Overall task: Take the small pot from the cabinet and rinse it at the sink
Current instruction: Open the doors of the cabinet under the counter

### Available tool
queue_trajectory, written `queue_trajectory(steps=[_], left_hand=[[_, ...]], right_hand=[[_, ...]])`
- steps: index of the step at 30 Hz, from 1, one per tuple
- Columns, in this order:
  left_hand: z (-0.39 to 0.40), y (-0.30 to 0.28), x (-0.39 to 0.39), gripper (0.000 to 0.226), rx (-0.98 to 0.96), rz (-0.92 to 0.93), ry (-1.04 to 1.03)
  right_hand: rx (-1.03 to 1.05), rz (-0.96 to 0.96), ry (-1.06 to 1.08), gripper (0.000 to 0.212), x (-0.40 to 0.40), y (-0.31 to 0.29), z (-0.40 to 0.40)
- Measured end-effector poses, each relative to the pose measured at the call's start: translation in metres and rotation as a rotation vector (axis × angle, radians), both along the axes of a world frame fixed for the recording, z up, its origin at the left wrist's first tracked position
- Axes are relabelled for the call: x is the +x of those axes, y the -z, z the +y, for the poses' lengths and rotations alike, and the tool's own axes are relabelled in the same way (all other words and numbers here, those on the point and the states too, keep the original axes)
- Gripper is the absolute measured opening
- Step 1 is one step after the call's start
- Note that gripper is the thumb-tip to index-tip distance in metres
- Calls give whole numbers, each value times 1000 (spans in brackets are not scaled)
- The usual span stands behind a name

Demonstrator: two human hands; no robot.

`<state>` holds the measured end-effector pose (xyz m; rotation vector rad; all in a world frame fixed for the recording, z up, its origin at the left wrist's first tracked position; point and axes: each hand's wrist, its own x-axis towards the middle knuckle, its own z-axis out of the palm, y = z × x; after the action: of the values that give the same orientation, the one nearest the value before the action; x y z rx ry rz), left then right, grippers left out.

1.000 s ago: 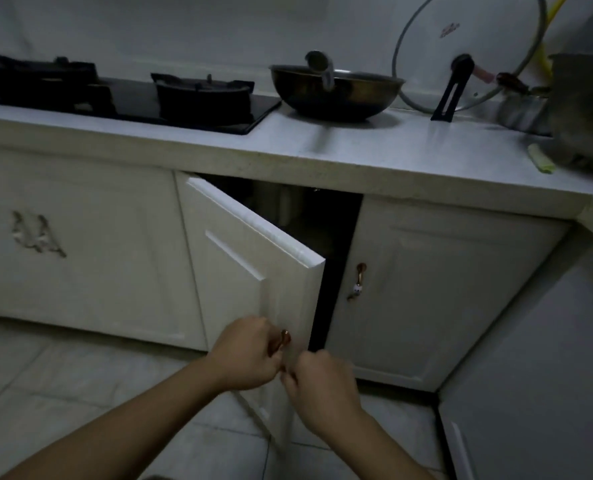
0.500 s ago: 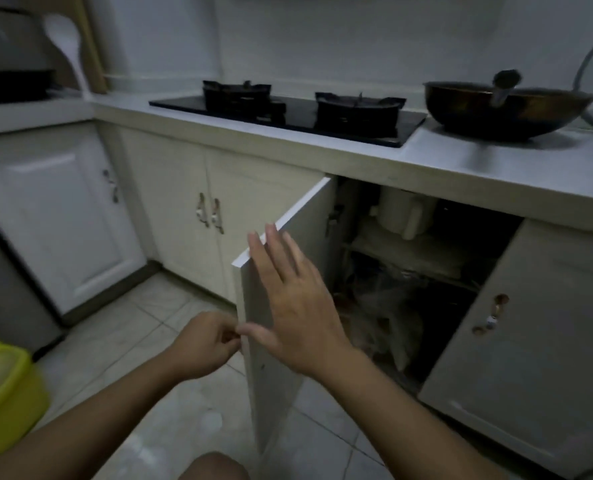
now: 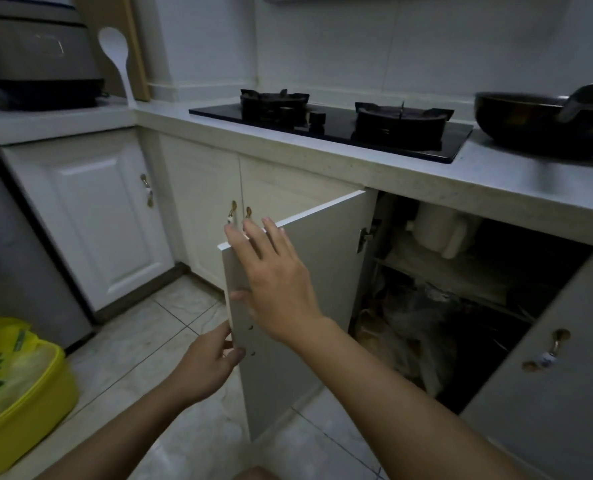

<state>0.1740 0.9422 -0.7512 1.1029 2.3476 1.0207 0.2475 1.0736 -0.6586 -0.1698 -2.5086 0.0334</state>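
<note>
Gripping cabinet door [image 3: 323, 251] edge: left hand [image 3: 208, 365]; right hand [image 3: 274, 282] flat, fingers spread, on inner face.

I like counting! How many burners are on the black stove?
2. Left black iron burner and right black iron burner sit side by side on the glossy black glass stove. None seem hidden.

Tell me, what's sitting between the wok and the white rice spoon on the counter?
In the head view, the black gas stove with two burners lies between the wok and the white rice spoon.
</note>
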Motion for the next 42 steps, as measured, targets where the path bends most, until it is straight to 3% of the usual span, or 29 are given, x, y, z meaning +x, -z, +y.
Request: queue_trajectory(steps=[2,4,7,12,16,20,24,26,29,32,36,42], left_hand=[[2,-7,1,21,-197,169,-19],[5,-18,10,25,-447,306,25],[22,-40,43,36,-569,314,172],[96,-58,92,43,-353,431,311],[170,-63,125,29,-185,491,385],[241,-71,157,37,-42,412,502],[305,-81,192,60,51,246,576],[331,-87,211,65,58,188,604],[365,-87,230,51,58,45,644],[388,-82,244,38,63,-88,694],[401,-75,253,38,116,-229,713],[405,-54,253,41,208,-157,701]], right_hand=[[4,17,-36,97,3,1,6],[36,3,-64,97,11,1,11],[30,-3,-72,86,31,8,25],[-182,10,129,57,102,37,83],[-349,80,541,34,169,45,132],[-607,300,843,10,232,48,169],[-748,401,1078,4,279,61,196],[-818,319,1157,19,292,70,208],[-910,197,1205,41,297,79,219],[-977,157,1188,27,288,84,226],[-960,215,1202,25,278,93,237],[-943,370,1237,17,284,96,234]])
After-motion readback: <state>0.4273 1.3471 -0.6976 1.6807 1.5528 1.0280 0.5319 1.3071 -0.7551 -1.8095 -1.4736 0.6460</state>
